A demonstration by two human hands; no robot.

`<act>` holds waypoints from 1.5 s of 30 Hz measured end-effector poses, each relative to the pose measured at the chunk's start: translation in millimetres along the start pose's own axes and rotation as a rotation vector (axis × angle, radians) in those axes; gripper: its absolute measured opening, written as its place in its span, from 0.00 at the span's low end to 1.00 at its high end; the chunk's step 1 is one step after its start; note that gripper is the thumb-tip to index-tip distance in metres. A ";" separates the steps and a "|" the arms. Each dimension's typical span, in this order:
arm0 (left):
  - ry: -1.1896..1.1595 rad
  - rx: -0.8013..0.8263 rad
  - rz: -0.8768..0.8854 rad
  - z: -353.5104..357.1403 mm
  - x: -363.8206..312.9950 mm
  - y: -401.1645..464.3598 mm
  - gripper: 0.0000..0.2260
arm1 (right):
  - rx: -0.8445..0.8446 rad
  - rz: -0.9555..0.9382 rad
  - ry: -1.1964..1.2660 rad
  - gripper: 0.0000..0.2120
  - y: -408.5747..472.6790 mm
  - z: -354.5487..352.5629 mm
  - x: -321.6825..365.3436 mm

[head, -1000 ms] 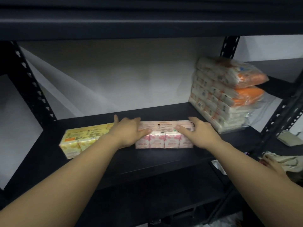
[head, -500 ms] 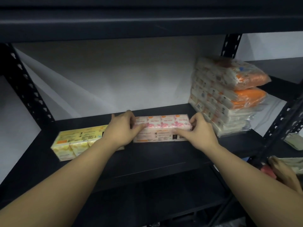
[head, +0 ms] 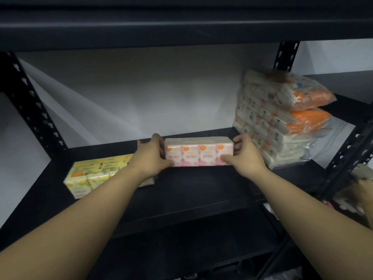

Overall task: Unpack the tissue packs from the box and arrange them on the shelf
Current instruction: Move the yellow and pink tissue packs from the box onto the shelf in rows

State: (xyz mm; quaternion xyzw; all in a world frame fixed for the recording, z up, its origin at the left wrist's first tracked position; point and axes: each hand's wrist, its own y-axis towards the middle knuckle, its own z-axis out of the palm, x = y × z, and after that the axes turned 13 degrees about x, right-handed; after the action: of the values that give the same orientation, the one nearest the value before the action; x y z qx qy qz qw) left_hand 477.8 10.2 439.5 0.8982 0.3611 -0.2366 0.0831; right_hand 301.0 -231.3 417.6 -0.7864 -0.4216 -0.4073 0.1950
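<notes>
A: Status?
B: Pink-and-white plastic-wrapped tissue multipack (head: pixel 198 152) stands on edge mid black metal shelf (head: pixel 201 190), toward the back edge. Left hand (head: pixel 150 156) and right hand (head: pixel 245 153) grip its ends, fingers curled.
A: Done?
B: Yellow pack (head: pixel 94 176) front-left, orange-ended stack (head: pixel 282 118) right end. Box unseen; remainder unknown.

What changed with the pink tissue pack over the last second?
The pink tissue pack was tipped from lying flat up onto its long edge, its printed front now facing out. The left hand and right hand went from resting on top to gripping its ends. The yellow pack and orange stack stayed put.
</notes>
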 end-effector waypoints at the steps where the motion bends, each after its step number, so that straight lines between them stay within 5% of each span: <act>1: 0.021 0.019 0.011 -0.3 0.8 -1.2 0.24 | 0.019 0.012 -0.009 0.32 -1.2 1.5 -0.9; 8: 0.088 0.005 0.087 -12.0 26.5 -13.4 0.21 | 0.000 -0.003 -0.266 0.45 -2.2 31.1 17.6; 15: 0.362 0.163 -0.053 -37.9 67.9 -40.7 0.48 | 0.068 -0.150 -0.587 0.41 10.5 71.2 47.3; 34: 0.444 0.074 -0.059 -29.5 77.8 -19.8 0.40 | 0.209 -0.282 -0.632 0.37 149.4 100.5 59.4; 45: 0.246 0.062 -0.003 -37.3 80.9 -24.4 0.47 | 0.172 -0.283 -0.673 0.35 172.1 109.8 59.5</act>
State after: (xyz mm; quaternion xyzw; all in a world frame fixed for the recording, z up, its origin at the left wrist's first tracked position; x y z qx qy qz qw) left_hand 525.4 89.1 433.4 0.9219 0.3626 -0.1360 0.0099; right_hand 513.3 -227.9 406.8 -0.7909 -0.5992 -0.1121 0.0524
